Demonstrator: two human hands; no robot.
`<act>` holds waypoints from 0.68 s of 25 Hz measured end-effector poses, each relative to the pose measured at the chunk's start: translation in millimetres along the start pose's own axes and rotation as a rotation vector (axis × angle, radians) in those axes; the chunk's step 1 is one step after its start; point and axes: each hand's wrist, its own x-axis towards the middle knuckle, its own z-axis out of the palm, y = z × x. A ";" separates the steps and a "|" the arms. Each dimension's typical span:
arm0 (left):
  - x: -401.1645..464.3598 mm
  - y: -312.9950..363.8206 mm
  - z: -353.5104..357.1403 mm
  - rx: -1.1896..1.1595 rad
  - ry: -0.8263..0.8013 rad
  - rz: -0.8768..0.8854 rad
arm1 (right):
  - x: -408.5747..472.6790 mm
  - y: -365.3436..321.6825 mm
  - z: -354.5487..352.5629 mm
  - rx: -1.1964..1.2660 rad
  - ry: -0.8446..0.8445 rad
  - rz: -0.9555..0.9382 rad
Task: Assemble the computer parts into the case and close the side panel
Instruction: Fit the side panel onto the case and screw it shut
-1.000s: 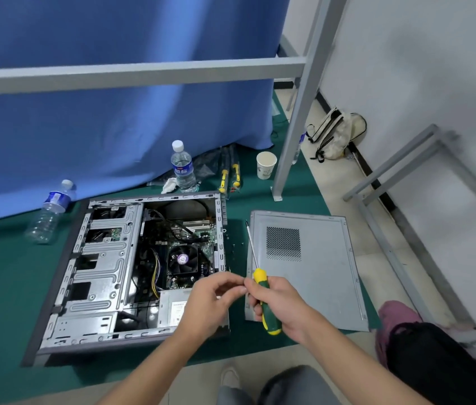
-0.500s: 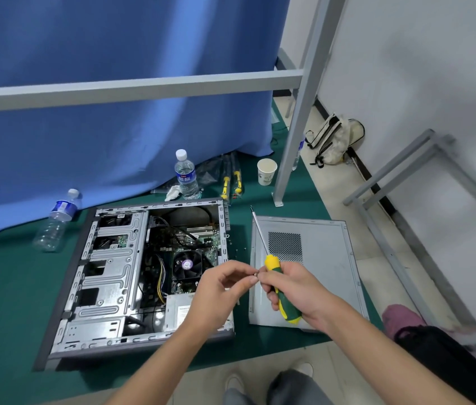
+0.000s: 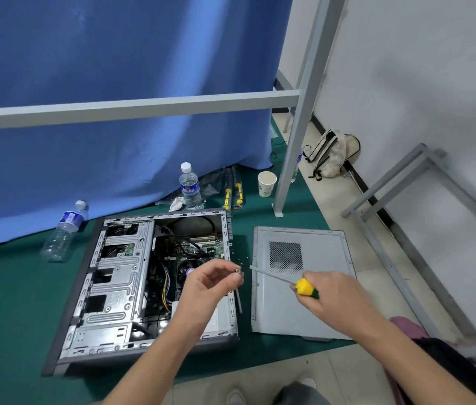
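Hands have drawn apart since 0.5 s ago. The left hand [image 3: 213,283] now pinches 1 small screw [image 3: 238,270] between thumb and forefinger, held clear over the open case [image 3: 119,290]. The right hand [image 3: 328,296] is wrapped round the screwdriver [image 3: 289,283], whose shaft has swung down to point left, tip just beside the screw but apart from it. Judgement: screw about to be seated on the tip. The side panel [image 3: 318,311] lies flat on the mat, right of the case, not yet fitted.

Count: 1 case, 1 panel, 1 held screwdriver, 2 water bottles [image 3: 190,187], 1 paper cup [image 3: 266,184].
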 end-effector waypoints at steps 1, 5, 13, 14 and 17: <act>-0.8 2.5 -0.9 0.016 0.009 0.004 | 1.1 -1.1 -1.6 -0.026 -0.004 -0.014; -2.8 12.7 -4.0 0.041 0.025 0.012 | 3.3 -3.7 -4.6 -0.034 -0.043 -0.008; -3.6 20.7 -4.4 0.068 0.003 0.067 | 5.1 -4.2 -7.0 -0.043 -0.099 -0.007; -2.9 21.0 -4.8 0.071 0.000 0.070 | 5.6 -4.0 -6.5 -0.049 -0.102 -0.006; -1.3 21.2 -6.6 0.096 -0.010 0.074 | 6.3 -3.2 -5.4 -0.054 -0.114 -0.009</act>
